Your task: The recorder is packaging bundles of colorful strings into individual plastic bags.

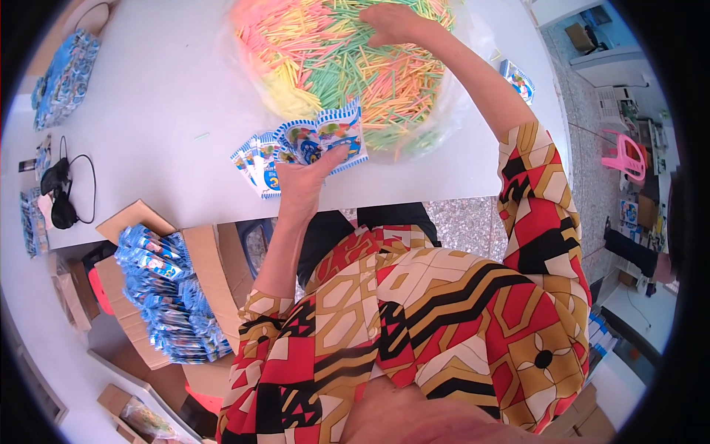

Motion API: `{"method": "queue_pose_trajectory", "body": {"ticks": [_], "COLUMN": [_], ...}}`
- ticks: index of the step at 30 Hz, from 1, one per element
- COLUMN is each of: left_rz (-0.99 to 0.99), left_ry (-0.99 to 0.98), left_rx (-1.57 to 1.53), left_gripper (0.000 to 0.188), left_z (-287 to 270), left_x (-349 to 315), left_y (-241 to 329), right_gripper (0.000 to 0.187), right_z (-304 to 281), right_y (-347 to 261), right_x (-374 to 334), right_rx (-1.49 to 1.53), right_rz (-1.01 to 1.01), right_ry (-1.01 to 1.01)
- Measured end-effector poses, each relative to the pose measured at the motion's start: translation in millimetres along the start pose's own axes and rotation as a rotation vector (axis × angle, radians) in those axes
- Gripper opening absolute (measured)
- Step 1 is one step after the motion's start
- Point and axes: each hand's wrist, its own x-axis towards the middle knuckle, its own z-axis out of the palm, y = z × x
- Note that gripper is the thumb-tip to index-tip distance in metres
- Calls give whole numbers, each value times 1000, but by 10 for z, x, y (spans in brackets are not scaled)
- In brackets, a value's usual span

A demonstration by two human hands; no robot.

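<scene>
Plainly, left fingers [333, 157] on packets [339, 129]

A packing workshop around us, pastel sticks [355, 70] heaped on our white table [166, 96] at twelve o'clock, bundled blue packets [66, 81] at ten, a carton [208, 255] of more at eight

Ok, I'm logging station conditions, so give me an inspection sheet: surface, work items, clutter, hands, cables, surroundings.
Surface: smooth white tabletop.
Work items: thin pastel multicoloured sticks in clear plastic wrapping; glossy blue-and-white rectangular packets.
Clutter: small black objects at the tabletop's left.
Hands: left hand grips packets; right hand at the sticks, grip unclear.
Cables: thin black cable, curving beside the black objects.
Surroundings: open brown cardboard box of packets at left; pink plastic chair at right.
</scene>
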Motion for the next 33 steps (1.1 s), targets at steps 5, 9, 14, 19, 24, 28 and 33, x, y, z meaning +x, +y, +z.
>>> {"method": "queue_pose_trajectory", "body": {"ticks": [5, 9, 14, 19, 24, 28, 33], "left_rz": [-5, -2, -20, -24, -19, -18, -26], "left_ry": [-13, -21, -26, -22, -70, -23, -67], "left_rx": [-4, 7, 14, 37, 31, 52, 53], "left_gripper": [36, 35, 36, 36, 36, 35, 34], "left_z": [23, 13, 41, 65, 153, 44, 142], "left_x": [-7, -24, -16, -33, -13, -46, -71], "left_y": [6, 8, -29, 5, 4, -18, -37], "right_gripper": [31, 26, 20, 20, 21, 15, 14], "right_z": [232, 324, 599, 644, 772, 622, -132], "right_y": [128, 108, 132, -153, 469, 602, 467], "right_x": [202, 107, 457, 563, 479, 363, -155], "right_rx": [-74, -181, -261, -468, -212, -52, 490], "right_rz": [288, 56, 205, 249, 320, 272, 738], "right_ry": [-336, 2, -305, -118, -210, -46, -208]}}
